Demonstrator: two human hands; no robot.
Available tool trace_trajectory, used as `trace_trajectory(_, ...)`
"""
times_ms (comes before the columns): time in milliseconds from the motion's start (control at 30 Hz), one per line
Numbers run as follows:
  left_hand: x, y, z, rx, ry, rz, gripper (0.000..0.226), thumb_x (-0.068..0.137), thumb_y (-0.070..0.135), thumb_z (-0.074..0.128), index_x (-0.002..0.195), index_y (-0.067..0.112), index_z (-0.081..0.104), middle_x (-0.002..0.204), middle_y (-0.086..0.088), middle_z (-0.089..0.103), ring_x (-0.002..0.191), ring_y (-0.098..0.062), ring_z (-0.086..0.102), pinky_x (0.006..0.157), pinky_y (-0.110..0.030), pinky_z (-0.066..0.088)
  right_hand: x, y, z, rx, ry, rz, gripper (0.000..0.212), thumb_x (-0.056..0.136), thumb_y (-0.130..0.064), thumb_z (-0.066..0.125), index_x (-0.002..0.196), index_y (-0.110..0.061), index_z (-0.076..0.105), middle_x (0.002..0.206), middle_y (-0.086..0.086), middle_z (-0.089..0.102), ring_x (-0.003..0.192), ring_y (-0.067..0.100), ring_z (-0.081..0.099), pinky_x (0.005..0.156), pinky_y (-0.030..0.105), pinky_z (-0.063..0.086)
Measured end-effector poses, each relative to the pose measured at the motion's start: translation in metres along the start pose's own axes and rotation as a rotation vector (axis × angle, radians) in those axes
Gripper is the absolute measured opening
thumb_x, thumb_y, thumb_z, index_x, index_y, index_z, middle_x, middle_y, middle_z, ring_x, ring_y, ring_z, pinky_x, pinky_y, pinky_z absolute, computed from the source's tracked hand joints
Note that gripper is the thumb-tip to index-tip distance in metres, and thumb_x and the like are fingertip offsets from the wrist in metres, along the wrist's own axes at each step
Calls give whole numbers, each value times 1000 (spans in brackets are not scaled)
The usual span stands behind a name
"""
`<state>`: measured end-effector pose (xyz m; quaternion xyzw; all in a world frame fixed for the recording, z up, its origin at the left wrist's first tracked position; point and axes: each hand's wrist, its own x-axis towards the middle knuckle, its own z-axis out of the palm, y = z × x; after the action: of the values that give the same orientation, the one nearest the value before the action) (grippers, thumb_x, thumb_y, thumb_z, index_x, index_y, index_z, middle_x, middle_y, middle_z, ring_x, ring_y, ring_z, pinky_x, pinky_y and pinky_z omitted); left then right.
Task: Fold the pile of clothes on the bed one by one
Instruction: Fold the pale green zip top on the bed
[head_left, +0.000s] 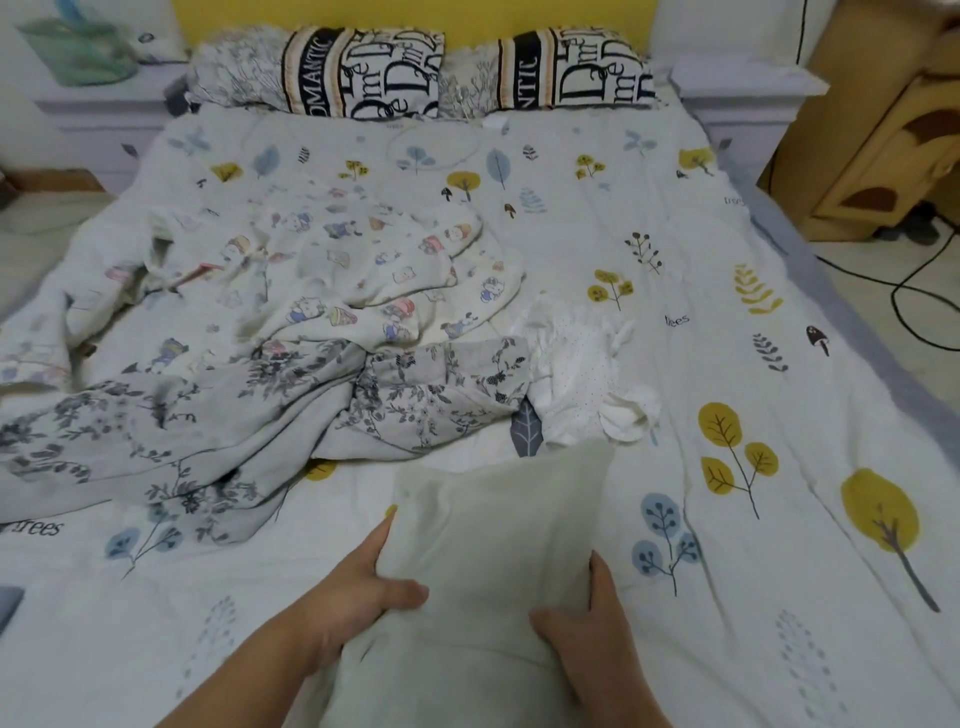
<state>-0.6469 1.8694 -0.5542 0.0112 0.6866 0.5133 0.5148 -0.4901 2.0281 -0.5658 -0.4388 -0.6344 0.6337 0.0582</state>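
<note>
A plain pale greenish-white cloth (493, 525) lies folded flat at the near middle of the bed (727, 364). My left hand (363, 582) grips its left edge, thumb on top and fingers under. My right hand (587, 623) grips its right edge the same way. Beyond it lies the crumpled pile: a grey floral piece (208, 410) at the left, a white cartoon-print piece (332, 270) behind that, and a small white dotted garment (576, 374) at the right of the pile.
Two patterned pillows (363, 73) (571, 67) stand against the yellow headboard. A wooden cabinet (883, 145) stands right of the bed, with black cables (909, 291) on the floor. A white nightstand (104, 104) carries a green bag at the far left.
</note>
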Motion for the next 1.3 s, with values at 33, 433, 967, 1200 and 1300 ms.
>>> trace_trajectory(33, -8, 3, 0, -14, -9, 11, 96, 56, 4, 76, 138, 38, 38, 112, -5, 69, 98, -30, 67, 84, -48, 54, -5, -5, -1, -2, 1, -19, 92, 51, -10, 69, 138, -15, 39, 125, 3, 54, 109, 19, 51, 86, 23, 38)
trace_trajectory(433, -132, 80, -20, -98, 25, 198, 80, 77, -12, 64, 131, 42, 39, 105, -1, 72, 92, -31, 69, 70, -41, 57, -85, -117, -3, -28, -26, -274, 82, 58, -11, 73, 133, -22, 42, 113, -7, 57, 106, 18, 51, 84, 27, 39)
trace_trajectory(967, -334, 106, -151, -165, 218, 475, 82, 63, 6, 73, 131, 38, 42, 114, 15, 67, 104, -16, 65, 78, -32, 55, -230, -256, 117, 10, -234, -417, 63, 73, 10, 66, 118, -30, 46, 99, -18, 57, 87, 6, 57, 75, 26, 44)
trace_trajectory(1200, -411, 68, -265, -117, 343, 466, 92, 55, 19, 80, 134, 45, 40, 132, 13, 55, 117, -14, 57, 103, -41, 42, -289, -271, 236, 20, -368, -448, 65, 74, 12, 64, 119, -30, 42, 96, -24, 54, 84, -11, 49, 63, 9, 42)
trace_trajectory(1300, -436, 48, -310, -161, 357, 461, 82, 61, 9, 75, 130, 43, 45, 125, 8, 62, 112, -20, 61, 100, -45, 44, -306, -264, 291, 22, -416, -451, 67, 73, 14, 63, 121, -28, 43, 99, -22, 56, 87, -9, 51, 66, 9, 43)
